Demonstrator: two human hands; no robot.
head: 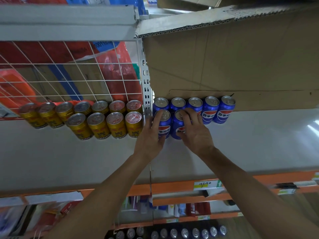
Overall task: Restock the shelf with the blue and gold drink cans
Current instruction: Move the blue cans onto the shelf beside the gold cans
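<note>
I see two blue cans standing upright in front on the grey shelf (241, 144), just before a back row of blue cans (211, 111). My left hand (150, 137) curls its fingers round the left front can (164, 129); my right hand (195, 131) grips the right front can (176, 126) over its top. Gold cans (117, 125) stand in two rows to the left, before a wire grid (69, 75). A cardboard box (241, 57) hangs above the blue ones.

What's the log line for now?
left hand: holds left blue can | right hand: holds right blue can | both on shelf
</note>
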